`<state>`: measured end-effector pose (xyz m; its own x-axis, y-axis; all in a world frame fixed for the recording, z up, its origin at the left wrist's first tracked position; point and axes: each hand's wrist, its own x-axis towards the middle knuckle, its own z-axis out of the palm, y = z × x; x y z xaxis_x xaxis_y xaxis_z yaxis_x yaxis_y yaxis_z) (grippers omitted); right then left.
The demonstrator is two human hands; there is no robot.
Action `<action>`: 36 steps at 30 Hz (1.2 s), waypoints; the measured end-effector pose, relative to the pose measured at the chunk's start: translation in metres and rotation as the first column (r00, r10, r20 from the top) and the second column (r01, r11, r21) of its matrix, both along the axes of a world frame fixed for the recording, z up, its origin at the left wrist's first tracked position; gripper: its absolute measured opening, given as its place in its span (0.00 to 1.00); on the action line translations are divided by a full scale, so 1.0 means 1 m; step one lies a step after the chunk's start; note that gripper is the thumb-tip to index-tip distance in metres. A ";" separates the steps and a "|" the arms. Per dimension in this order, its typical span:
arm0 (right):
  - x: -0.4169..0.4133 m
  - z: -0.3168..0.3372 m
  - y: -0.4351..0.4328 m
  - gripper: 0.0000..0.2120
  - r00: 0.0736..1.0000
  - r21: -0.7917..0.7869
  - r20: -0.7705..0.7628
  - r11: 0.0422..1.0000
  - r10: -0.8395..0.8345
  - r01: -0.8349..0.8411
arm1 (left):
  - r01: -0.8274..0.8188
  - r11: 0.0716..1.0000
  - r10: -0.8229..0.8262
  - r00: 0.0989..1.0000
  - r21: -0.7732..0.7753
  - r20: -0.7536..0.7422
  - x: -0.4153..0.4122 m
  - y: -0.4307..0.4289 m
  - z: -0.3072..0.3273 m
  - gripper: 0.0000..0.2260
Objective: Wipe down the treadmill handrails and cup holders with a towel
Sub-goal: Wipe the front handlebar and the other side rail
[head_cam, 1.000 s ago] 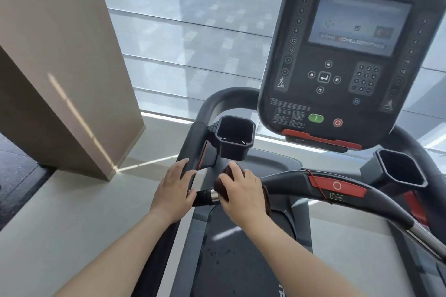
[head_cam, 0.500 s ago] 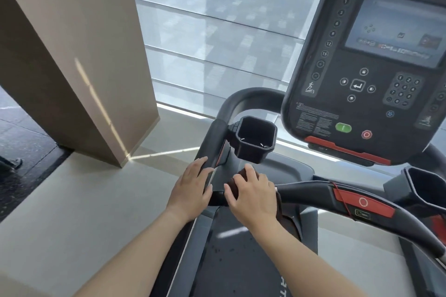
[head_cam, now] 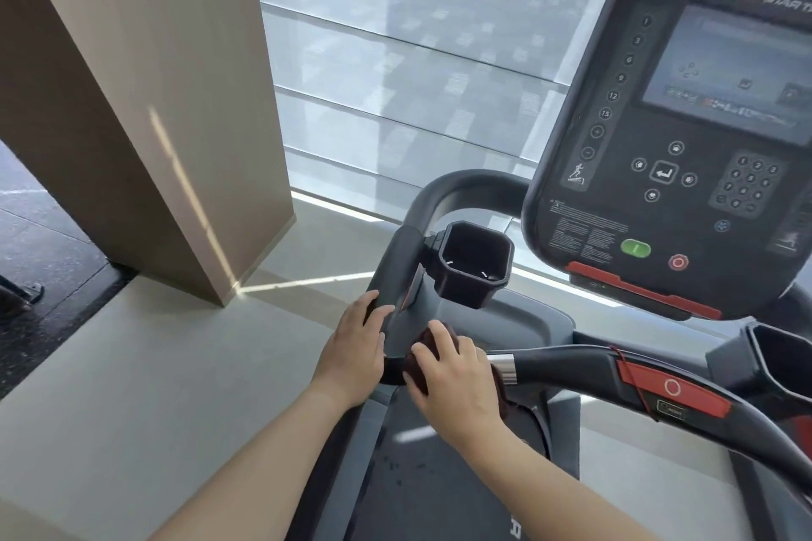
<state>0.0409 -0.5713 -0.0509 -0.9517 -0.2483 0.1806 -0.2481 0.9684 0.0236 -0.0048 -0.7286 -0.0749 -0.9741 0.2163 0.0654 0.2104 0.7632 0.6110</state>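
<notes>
My right hand [head_cam: 457,378] presses a dark brown towel [head_cam: 424,349] onto the left end of the treadmill's front crossbar [head_cam: 567,365], where it meets the left handrail [head_cam: 397,272]. Most of the towel is hidden under my palm; a fold hangs below my wrist. My left hand [head_cam: 353,354] grips the left handrail just beside it, fingers wrapped over the top. The left cup holder [head_cam: 476,266] sits just above both hands, dark and empty. The right cup holder [head_cam: 777,360] shows at the right edge.
The console [head_cam: 668,136] with screen, keypad, green and red buttons rises at the upper right. A red stop panel [head_cam: 670,387] sits on the crossbar. A beige pillar [head_cam: 145,101] stands left on a pale ledge [head_cam: 132,387]. The belt [head_cam: 422,492] lies below my arms.
My view has swung left, so the console sits further right. My right hand with the towel slid left along the crossbar to the handrail joint, uncovering the silver ring. My left hand kept its grip.
</notes>
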 end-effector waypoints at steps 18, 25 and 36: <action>0.020 0.023 0.090 0.14 0.973 -0.147 -0.130 0.974 -0.191 0.171 | -0.013 0.999 0.013 1.000 0.034 0.001 -0.001 0.001 -0.002 0.19; 0.009 0.018 0.057 0.11 0.995 -0.128 -0.072 0.990 -0.066 0.056 | -0.008 0.999 0.008 1.000 -0.049 -0.003 0.002 0.002 -0.001 0.20; -0.065 0.067 0.109 0.09 0.975 -0.474 -0.010 0.859 -0.223 0.192 | 0.044 0.990 -0.029 0.993 -0.134 0.115 -0.058 0.021 0.024 0.25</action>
<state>-0.0241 -0.4621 0.0156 -0.9547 0.0819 0.2860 -0.0534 0.8985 -0.4357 -0.0631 -0.7077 -0.0514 -0.9649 0.2513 -0.0766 0.1756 0.8338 0.5234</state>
